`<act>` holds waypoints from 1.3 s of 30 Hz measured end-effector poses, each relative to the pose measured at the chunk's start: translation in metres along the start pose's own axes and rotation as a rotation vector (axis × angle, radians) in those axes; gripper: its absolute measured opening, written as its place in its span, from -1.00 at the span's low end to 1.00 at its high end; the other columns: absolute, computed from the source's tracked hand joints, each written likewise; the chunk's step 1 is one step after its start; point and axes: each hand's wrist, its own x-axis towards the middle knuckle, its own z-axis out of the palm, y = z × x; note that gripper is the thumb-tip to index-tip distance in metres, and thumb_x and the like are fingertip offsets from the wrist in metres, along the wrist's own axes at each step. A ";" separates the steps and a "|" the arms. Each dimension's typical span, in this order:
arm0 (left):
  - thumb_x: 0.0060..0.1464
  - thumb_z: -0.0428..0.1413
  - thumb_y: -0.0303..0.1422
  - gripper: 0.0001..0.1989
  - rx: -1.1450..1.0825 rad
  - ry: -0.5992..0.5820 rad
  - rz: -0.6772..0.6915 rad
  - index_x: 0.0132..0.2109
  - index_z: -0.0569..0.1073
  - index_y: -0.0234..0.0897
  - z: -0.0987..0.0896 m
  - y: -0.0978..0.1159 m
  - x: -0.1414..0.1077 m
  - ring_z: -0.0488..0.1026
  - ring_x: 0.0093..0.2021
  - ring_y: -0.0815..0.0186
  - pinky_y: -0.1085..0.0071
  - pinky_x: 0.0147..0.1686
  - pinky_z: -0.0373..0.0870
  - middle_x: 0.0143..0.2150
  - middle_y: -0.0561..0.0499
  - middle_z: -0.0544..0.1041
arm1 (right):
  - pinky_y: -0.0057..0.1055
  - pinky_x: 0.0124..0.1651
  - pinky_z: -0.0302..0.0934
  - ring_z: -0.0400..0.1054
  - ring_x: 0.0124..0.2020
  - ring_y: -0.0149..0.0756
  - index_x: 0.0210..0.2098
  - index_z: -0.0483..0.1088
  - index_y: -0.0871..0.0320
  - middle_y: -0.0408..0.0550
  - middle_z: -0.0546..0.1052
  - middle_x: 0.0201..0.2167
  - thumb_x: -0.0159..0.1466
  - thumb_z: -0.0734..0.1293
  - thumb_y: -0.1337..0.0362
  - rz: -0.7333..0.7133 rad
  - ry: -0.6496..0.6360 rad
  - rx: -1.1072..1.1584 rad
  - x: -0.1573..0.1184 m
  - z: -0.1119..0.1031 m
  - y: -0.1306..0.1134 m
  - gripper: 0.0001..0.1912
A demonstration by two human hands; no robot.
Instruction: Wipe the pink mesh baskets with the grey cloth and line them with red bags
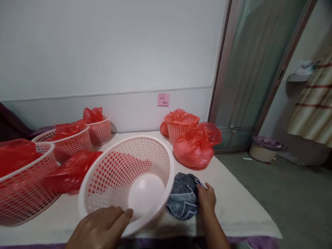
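A pink perforated basket with nothing inside it tilts toward me over the white-covered table. My left hand grips its near rim, fingers over the edge. Right of the basket lies a bundled dark grey-blue cloth with light trim. My right hand pinches the cloth's right side, partly hiding that edge. Just behind the cloth, a knotted red plastic bag rests on the table.
A basket topped with red plastic stands at the back. More pink baskets with red bags line the left side, a loose red bag beside them. A pink note is on the wall; a bin stands on the floor.
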 end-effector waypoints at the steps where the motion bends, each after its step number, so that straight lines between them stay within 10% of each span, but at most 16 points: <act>1: 0.23 -0.11 -0.44 -0.76 0.028 0.002 0.011 -0.09 0.43 -0.30 0.001 0.000 0.007 0.53 -0.48 0.31 0.44 -0.53 0.47 -0.42 -0.01 0.57 | -0.04 -0.05 0.20 0.37 -0.11 0.11 -0.02 0.34 0.35 0.31 0.49 -0.16 -0.04 0.21 0.09 -0.008 0.014 -0.036 0.000 -0.004 -0.002 -0.34; 7: 0.13 -0.01 -0.53 -0.76 -0.015 0.003 -0.083 -0.05 0.39 -0.34 0.020 0.002 0.030 0.47 -0.33 0.17 0.04 -0.21 0.42 -0.31 -0.06 0.53 | -0.27 -0.02 0.21 0.40 -0.15 -0.12 -0.13 0.39 0.21 0.11 0.53 -0.17 0.10 0.10 0.14 -0.223 -0.199 -0.099 -0.025 0.001 -0.015 -0.55; 16: 0.08 0.03 -0.58 -0.73 -0.054 0.069 -0.123 -0.06 0.39 -0.35 0.038 0.000 0.051 0.38 -0.28 0.18 0.13 -0.14 0.27 -0.29 -0.05 0.51 | -0.37 -0.23 0.20 0.43 -0.31 -0.19 -0.30 0.46 0.16 -0.02 0.56 -0.35 0.07 0.18 0.35 -0.457 -0.602 -0.350 -0.061 0.038 -0.010 -0.73; 39: 0.10 0.03 -0.48 -0.88 -0.111 0.012 -0.231 -0.22 0.44 -0.31 0.032 0.007 0.055 0.36 -0.29 0.14 0.16 -0.17 0.28 -0.34 -0.05 0.48 | -0.33 -0.10 0.13 0.33 -0.16 -0.12 -0.20 0.42 0.17 0.05 0.47 -0.23 0.23 0.15 0.29 -0.763 -0.441 -0.660 -0.104 0.048 -0.003 -0.75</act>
